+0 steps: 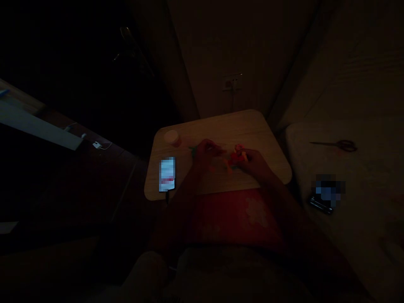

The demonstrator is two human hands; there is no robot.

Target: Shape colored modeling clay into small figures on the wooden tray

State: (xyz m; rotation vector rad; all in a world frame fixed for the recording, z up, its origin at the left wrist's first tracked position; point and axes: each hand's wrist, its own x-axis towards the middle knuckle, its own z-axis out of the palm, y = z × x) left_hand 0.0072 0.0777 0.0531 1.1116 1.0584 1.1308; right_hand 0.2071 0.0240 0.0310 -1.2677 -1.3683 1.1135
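The scene is very dark. On a small wooden table (268, 139), both my hands rest near the middle. My left hand (205, 153) is curled, its fingers closed near a small green piece (192, 148). My right hand (252, 163) is closed on a small red and orange toy-like object (237, 155). A few small orange and green bits (227, 166) lie between the hands. What the left fingers hold is too dim to make out.
A lit phone (167, 174) lies at the table's left edge, a pale round cup (172, 137) behind it. Scissors (339, 145) and a dark device (322, 204) lie on the bed at right. A wall socket (232, 82) sits behind the table.
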